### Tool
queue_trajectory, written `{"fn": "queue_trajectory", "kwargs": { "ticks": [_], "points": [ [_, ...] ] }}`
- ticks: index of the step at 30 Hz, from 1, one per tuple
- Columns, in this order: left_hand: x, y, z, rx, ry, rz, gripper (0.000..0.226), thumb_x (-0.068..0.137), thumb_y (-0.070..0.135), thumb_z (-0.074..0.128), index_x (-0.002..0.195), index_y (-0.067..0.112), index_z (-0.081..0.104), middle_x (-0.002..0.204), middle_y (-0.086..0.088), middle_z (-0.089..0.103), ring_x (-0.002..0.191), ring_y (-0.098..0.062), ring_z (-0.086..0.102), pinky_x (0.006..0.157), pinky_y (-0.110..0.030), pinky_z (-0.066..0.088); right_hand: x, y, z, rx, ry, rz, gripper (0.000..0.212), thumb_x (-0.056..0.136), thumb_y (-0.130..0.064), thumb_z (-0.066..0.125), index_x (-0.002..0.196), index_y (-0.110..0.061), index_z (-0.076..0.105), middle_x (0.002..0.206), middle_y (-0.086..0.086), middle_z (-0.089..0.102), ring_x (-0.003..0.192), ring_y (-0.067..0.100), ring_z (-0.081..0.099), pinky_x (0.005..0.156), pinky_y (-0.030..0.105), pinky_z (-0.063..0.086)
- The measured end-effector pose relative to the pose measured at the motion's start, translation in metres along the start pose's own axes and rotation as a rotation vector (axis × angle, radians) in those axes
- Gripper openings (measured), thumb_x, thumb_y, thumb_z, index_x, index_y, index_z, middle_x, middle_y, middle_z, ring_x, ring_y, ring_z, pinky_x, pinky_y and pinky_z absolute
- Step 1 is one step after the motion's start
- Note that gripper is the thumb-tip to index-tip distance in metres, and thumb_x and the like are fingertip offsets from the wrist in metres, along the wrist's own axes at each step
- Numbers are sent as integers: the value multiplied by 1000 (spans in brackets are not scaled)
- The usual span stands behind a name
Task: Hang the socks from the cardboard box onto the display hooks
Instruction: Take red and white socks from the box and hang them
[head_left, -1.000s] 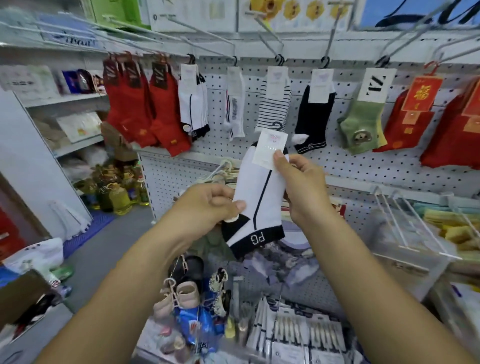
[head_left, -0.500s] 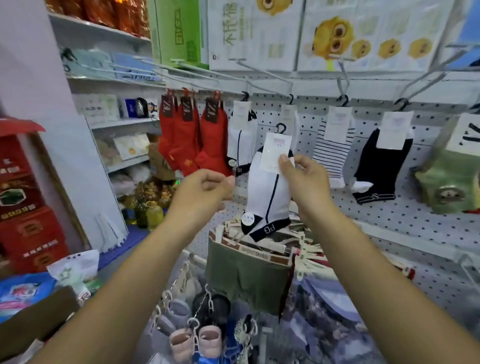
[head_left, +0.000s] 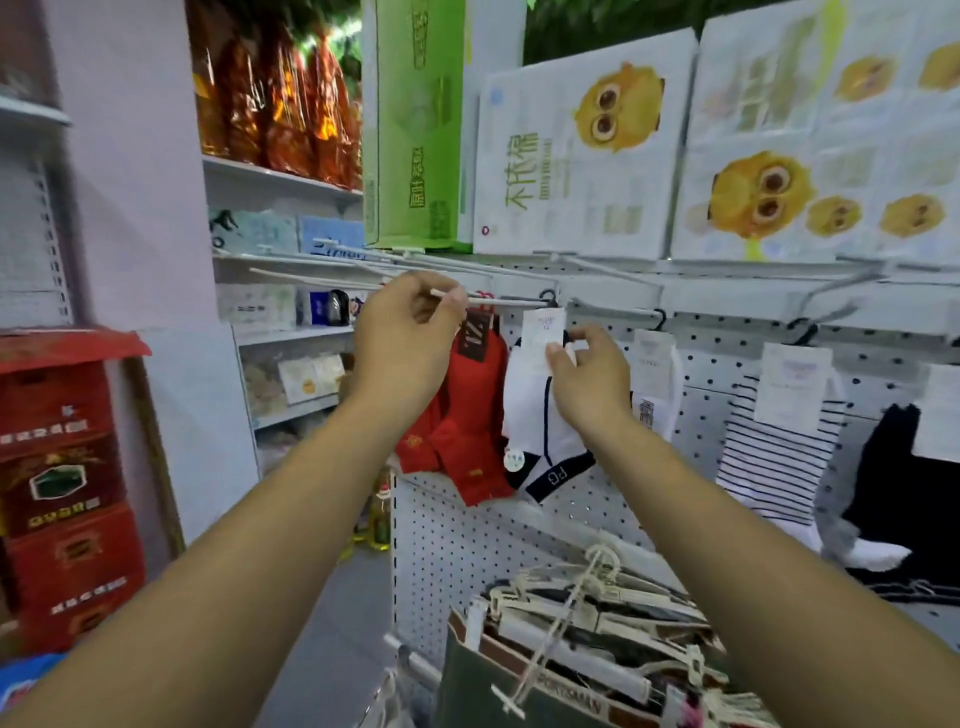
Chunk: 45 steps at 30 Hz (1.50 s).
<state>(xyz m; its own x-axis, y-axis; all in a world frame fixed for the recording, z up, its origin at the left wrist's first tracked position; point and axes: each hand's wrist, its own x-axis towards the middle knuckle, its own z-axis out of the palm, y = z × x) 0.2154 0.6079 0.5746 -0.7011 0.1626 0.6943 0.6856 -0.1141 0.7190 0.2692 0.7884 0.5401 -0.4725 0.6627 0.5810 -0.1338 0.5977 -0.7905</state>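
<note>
My right hand (head_left: 589, 379) pinches the paper tag of a white sock pair (head_left: 530, 415) with a dark stripe and a dark "PG" cuff. The sock's small black hanger hook (head_left: 548, 297) sits at a white display hook rod (head_left: 498, 300). My left hand (head_left: 408, 343) pinches that rod near its front end. Red socks (head_left: 467, 415) hang just left of the white pair. Farther right on the white pegboard (head_left: 467, 545) hang a striped sock pair (head_left: 779, 457) and a black pair (head_left: 893, 483). The cardboard box is out of view.
Several empty white hook rods (head_left: 322, 278) stick out toward me at upper left. Boxes with yellow cartoon faces (head_left: 582, 161) stand on the shelf above. Hangered garments (head_left: 582, 613) fill a rack below. Red cartons (head_left: 67, 483) are stacked at left.
Both hands rose to the hook row. The left hand let go of the sock's body and took the rod's end. The right hand carried the sock up by its tag.
</note>
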Motion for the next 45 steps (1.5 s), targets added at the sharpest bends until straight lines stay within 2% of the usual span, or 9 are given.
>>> {"fn": "queue_trajectory", "kwargs": {
  "ticks": [3,6,11,17,23,28,31,35,45],
  "points": [
    [7,-8,1,-28,21,75,22,97,22,68,79,34,67,74,8,76,79,-6,74,75,-28,58,13,6,13,-82,-11,-26,15,102,-21,55,116,-19,55,90,-10,51,71,2,48,51,8,31],
    [10,-20,-1,-80,-25,124,17,97,24,68,83,33,68,76,6,76,81,-7,75,82,-39,62,20,19,27,-123,23,-15,10,101,-18,56,110,-18,55,84,-14,49,68,-3,45,54,17,36],
    [17,-34,-7,-171,-105,210,6,96,24,70,92,23,73,77,6,76,80,-10,75,82,-42,61,23,28,41,-146,106,52,14,98,-21,60,110,-15,59,87,-6,57,74,14,53,68,26,39],
    [25,-42,-12,-275,-205,266,9,96,22,71,89,27,72,78,9,75,78,-7,74,79,-36,61,17,25,51,-182,212,96,9,97,-25,62,103,-23,57,74,-9,56,63,8,53,66,25,43],
    [35,-51,-14,-331,-269,301,8,94,25,73,89,32,72,79,9,75,76,-8,72,75,-31,59,5,18,56,-215,277,137,24,95,-31,65,113,-17,59,95,-3,63,87,15,62,67,22,44],
    [35,-57,-25,-422,-395,171,13,94,22,73,106,28,76,96,17,77,94,-2,73,87,-23,57,-27,9,58,-297,370,101,34,91,-35,71,118,-18,59,114,-5,59,105,10,54,89,22,44],
    [24,-63,-44,-392,-452,84,27,94,25,72,121,23,74,111,19,73,106,6,67,93,-14,51,-58,-2,59,-295,308,75,37,91,-37,71,122,-21,59,124,-7,58,114,8,51,99,29,44],
    [-3,-86,-79,-147,-524,87,41,91,40,72,131,30,67,130,18,66,123,1,57,107,-25,43,-104,-20,63,-338,196,55,46,91,-39,69,133,-25,57,134,-9,56,123,8,50,106,34,44],
    [-149,-187,-215,340,-608,-164,54,91,37,74,140,21,58,146,0,55,136,-16,47,114,-31,35,-278,-5,97,-351,-272,102,45,92,-34,69,135,-27,56,137,-10,53,124,4,46,102,21,35]
  ]
}}
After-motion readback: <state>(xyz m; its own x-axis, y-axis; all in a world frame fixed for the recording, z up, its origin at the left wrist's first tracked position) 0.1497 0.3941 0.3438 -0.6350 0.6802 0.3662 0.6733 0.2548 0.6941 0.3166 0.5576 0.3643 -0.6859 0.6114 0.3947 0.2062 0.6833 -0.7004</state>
